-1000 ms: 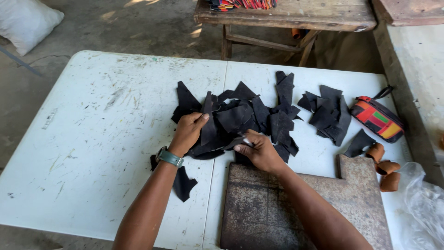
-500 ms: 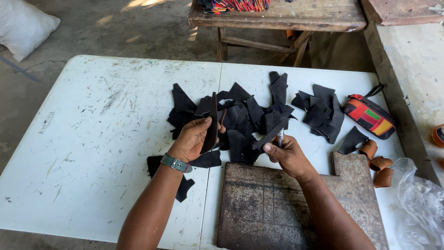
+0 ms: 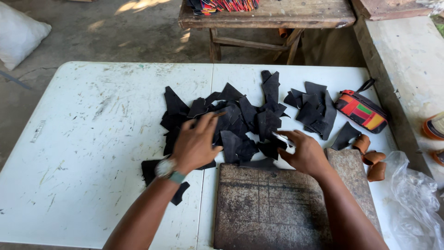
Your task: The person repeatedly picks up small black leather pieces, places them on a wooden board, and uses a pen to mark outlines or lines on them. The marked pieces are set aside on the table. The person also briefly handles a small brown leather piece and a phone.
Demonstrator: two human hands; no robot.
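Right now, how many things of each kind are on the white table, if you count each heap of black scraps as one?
Heaps of black scraps: 2, a big one under the left hand and right hand, a small one
Brown cutting board: 1
Striped pouch: 1
Small brown rolls: 3
Clear plastic bag: 1
Total: 8

Head camera looks steeply down (close) over table.
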